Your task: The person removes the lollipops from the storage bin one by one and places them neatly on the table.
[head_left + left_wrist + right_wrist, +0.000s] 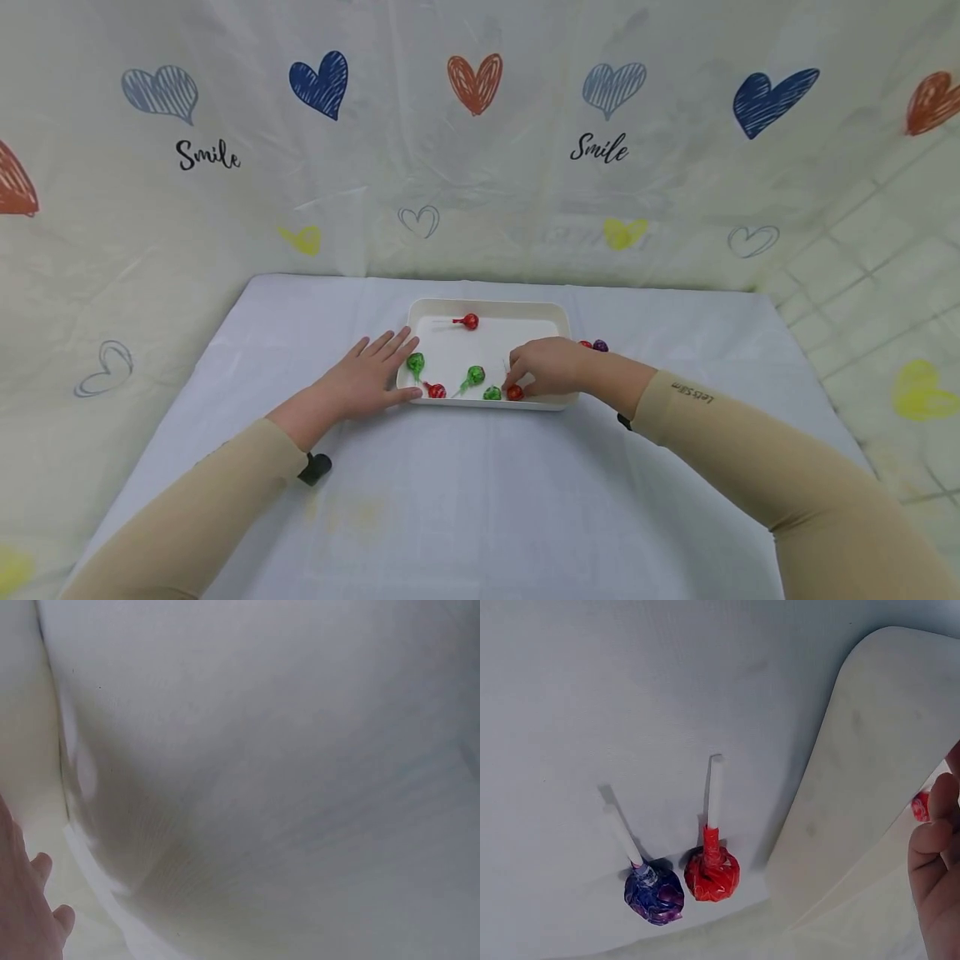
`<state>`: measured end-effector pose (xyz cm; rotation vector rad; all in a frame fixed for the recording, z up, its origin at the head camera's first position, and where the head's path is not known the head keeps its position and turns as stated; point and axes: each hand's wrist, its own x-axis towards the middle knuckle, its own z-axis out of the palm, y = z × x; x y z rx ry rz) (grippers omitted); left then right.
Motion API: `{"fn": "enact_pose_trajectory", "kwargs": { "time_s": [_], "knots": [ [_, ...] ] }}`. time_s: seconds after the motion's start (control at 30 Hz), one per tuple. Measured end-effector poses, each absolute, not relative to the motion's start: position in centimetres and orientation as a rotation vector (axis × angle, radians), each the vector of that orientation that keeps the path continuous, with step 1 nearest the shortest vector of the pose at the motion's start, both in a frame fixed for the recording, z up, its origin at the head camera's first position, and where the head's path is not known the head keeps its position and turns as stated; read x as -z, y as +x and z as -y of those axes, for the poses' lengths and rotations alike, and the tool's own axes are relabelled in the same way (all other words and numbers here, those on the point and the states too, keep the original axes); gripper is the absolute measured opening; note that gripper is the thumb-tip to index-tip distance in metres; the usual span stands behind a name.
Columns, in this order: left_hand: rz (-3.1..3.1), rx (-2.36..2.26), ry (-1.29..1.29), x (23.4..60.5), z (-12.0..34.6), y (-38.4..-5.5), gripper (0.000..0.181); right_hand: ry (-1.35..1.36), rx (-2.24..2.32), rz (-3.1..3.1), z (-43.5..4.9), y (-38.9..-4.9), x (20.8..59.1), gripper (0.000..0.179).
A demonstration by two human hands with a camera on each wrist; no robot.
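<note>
A white tray (487, 405) holds several wrapped lollipops. My left hand (367, 375) has its fingers spread, touching the tray's left edge; a green lollipop (416, 362) and a red one (437, 390) lie just inside from it. My right hand (551, 365) reaches over the tray's right side, fingers curled, and pinches a red lollipop (514, 392) at the near edge. Beside that one are two green lollipops (476, 376), one farther left. Another red lollipop (470, 322) lies by the far wall. The left wrist view catches only part of the left hand (30, 900).
Outside the tray on its right, a purple lollipop (654, 892) and a red lollipop (712, 874) lie side by side on the white tablecloth (480, 500). Behind the table hangs a curtain (480, 167) printed with hearts.
</note>
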<state>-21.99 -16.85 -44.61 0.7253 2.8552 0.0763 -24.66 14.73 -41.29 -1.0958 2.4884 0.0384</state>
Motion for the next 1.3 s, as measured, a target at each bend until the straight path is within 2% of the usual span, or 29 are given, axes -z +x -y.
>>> {"fn": "enact_pose_trajectory", "kwargs": {
  "time_s": [0.47, 0.77, 1.03, 1.3],
  "knots": [
    [-2.846, -0.071, 0.718, 44.4, 16.8, -22.1, 0.095, -0.888, -0.079, -2.606, -15.1, -25.5, 41.0, 0.018],
    [-2.848, -0.072, 0.725, 45.1, 17.1, -22.5, 0.095, -1.080, -0.109, -2.635, -15.8, -25.7, 40.9, 0.039],
    [-2.850, -0.067, 0.729, 45.2, 17.2, -22.6, 0.094, -1.308, -0.108, -2.548, -15.7, -25.6, 40.7, 0.037],
    [-2.844, -0.070, 0.725, 45.2, 17.2, -22.7, 0.096, -1.296, -0.152, -2.502, -15.2, -25.5, 40.8, 0.034]
  ]
}}
